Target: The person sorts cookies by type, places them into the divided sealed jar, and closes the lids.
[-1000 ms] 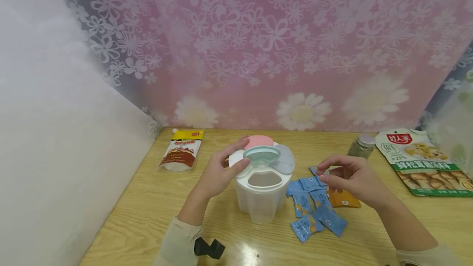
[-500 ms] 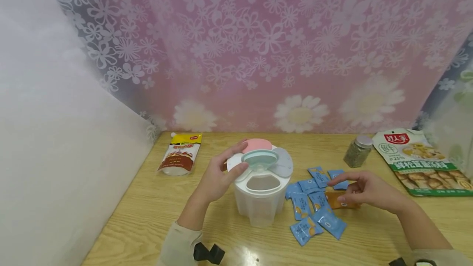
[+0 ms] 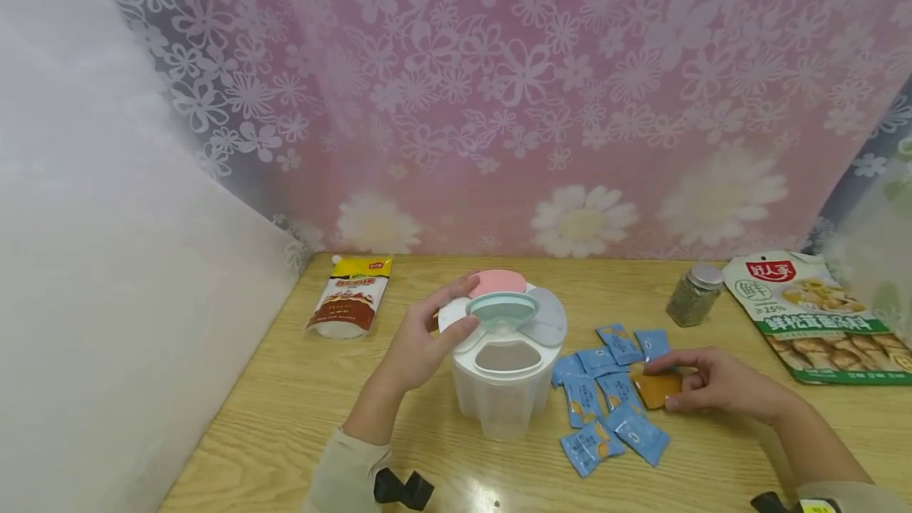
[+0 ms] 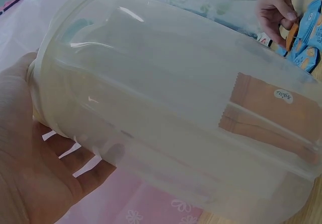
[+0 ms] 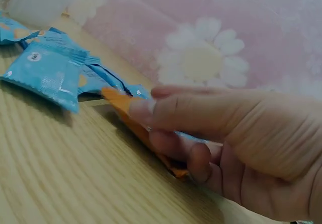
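A translucent lidded storage container [image 3: 502, 402] stands upright on the table, its pink, grey and white lid flaps lying flat and the light-green flap [image 3: 503, 309] raised over an opening. My left hand [image 3: 423, 339] grips its lid edge from the left, thumb on top and fingers round the side. Through the wall in the left wrist view, an orange packet [image 4: 271, 105] shows inside. My right hand [image 3: 720, 386] pinches another orange packet [image 3: 657, 389] between thumb and fingers; in the right wrist view this packet [image 5: 123, 105] is tilted just off the tabletop.
Several blue packets [image 3: 618, 394] lie between the container and my right hand. Behind them stand a jar of dried herbs [image 3: 693, 298] and a large green-and-white pouch [image 3: 819, 315]. A small spouted pouch [image 3: 351, 297] lies at the back left. A floral curtain [image 3: 499, 101] hangs behind the table.
My right hand has come down over the loose orange packet, pinched it and tipped it up. My left hand has kept its grip on the container, which stays in place.
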{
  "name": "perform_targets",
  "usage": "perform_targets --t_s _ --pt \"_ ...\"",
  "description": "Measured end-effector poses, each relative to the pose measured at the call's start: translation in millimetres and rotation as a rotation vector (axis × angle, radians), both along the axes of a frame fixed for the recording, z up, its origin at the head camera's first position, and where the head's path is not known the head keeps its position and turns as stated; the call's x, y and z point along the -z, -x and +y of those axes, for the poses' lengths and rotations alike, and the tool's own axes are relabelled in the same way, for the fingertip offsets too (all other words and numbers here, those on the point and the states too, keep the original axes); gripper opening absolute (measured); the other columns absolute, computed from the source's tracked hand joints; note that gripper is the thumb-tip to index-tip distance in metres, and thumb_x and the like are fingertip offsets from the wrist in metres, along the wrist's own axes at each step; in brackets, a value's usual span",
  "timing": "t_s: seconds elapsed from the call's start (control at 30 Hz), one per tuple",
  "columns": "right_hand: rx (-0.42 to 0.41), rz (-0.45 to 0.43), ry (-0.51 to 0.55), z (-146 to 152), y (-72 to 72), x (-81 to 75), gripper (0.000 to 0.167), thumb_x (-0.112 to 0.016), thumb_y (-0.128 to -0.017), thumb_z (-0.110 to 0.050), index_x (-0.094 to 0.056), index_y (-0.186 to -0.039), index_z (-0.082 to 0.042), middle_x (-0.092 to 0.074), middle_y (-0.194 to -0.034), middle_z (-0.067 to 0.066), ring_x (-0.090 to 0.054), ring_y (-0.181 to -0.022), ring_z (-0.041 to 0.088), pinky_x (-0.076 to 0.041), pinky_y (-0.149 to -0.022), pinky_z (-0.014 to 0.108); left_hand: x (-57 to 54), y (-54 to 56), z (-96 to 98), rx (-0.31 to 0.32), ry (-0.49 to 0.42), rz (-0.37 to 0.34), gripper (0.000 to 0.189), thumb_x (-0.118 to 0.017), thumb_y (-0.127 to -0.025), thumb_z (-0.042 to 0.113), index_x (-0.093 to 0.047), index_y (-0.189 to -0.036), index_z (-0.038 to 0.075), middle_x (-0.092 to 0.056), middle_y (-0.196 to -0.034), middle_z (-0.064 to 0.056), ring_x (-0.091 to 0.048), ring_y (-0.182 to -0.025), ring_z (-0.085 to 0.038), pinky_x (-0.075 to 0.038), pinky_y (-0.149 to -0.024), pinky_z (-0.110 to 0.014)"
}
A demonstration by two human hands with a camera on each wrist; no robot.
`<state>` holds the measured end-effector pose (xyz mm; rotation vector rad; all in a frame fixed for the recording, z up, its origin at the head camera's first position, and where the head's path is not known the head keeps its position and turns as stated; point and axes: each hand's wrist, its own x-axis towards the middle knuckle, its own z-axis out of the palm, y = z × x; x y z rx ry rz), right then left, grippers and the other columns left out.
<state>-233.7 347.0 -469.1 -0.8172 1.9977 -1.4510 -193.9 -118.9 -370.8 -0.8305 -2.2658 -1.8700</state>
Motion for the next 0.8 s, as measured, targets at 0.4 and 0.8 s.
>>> perform_targets --t_s 0.4,0.8 --pt "0.128 0.277 -0.223 -15 -0.5 -8.5 0.045 -0.076 -0.088 -0.016 -0.063 -0.129 -0.003 -0.069 -0.114 0.004 -0.040 -0.048 0.015 -0.042 -0.049 0.028 -1.3 -1.0 -2.3 -0.019 -0.011 0.007 0.050 -0.064 -0.097 0.018 -0.052 -0.145 0.011 -0.046 -0.156 -0.002 -0.044 -0.142 -0.025 -0.049 -0.100 -0.026" --pt "0.208 0.183 -0.214 -9 -4.2 -15.2 0.035 -0.068 -0.095 -0.014 -0.055 -0.123 0.002 -0.048 -0.130 0.028 -0.055 -0.054 0.011 -0.051 -0.062 0.029 -2.2 -2.1 0.3 -0.005 -0.013 -0.006 0.051 -0.064 -0.098 0.020 -0.051 -0.146 0.012 -0.044 -0.156 -0.001 -0.042 -0.144 -0.024 -0.049 -0.101 -0.028"
